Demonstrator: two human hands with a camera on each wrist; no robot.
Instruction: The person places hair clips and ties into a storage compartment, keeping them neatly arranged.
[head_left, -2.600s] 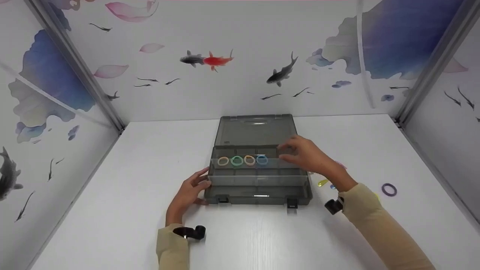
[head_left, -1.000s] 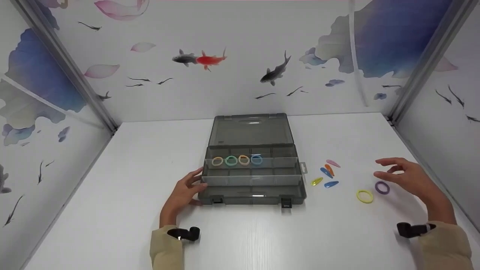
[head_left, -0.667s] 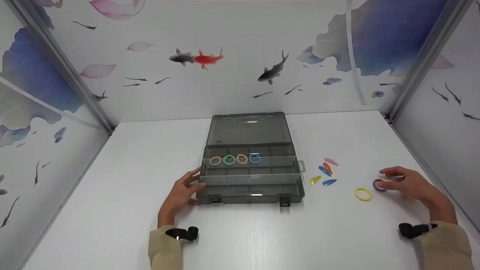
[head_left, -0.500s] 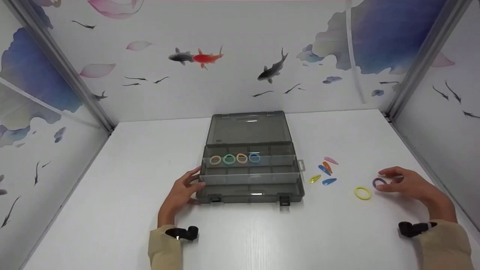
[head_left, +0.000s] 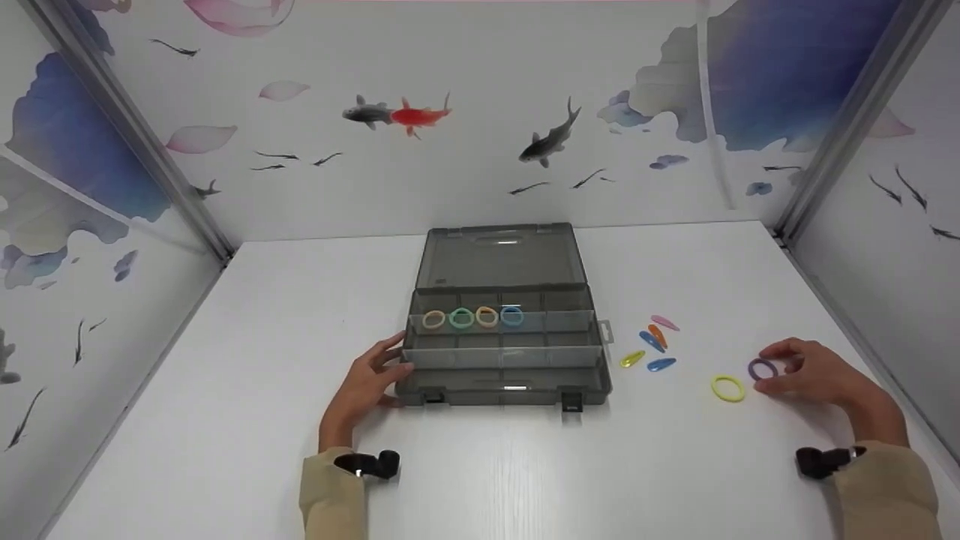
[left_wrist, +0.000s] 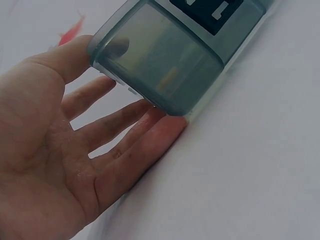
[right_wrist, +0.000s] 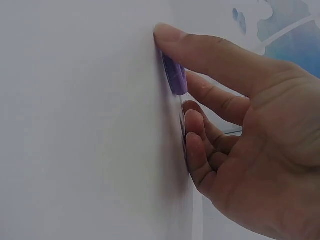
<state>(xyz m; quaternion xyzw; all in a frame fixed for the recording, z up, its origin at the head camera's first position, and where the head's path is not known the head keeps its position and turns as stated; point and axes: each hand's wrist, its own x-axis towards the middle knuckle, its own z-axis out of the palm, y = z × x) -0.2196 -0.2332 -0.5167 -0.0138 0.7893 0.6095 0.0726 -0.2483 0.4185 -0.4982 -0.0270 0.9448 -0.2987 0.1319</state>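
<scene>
My right hand (head_left: 814, 373) pinches a purple hair tie (head_left: 752, 369) flat on the table between thumb and index finger. In the right wrist view the hair tie (right_wrist: 175, 77) shows edge-on below the thumb, the other fingers curled against the tabletop. A yellow hair tie (head_left: 727, 388) lies just left of it. At the left side of a grey see-through storage box (head_left: 504, 396), my left hand (head_left: 367, 382) holds the wall, thumb at the rim and fingers along the outside. Orange, green, peach and blue hair ties (head_left: 462, 318) stand in a row in the box's back compartments.
Several snap hair clips, among them a pink one (head_left: 665, 322), an orange one and a yellow one (head_left: 632, 358), lie right of the box. The box's lid (head_left: 502, 259) is folded back towards the rear wall. Printed panels enclose the white table (head_left: 480, 480).
My right hand has come from over the box to the table's right side, down to the purple hair tie, with thumb and index finger now closed about it. The left hand stays at the box.
</scene>
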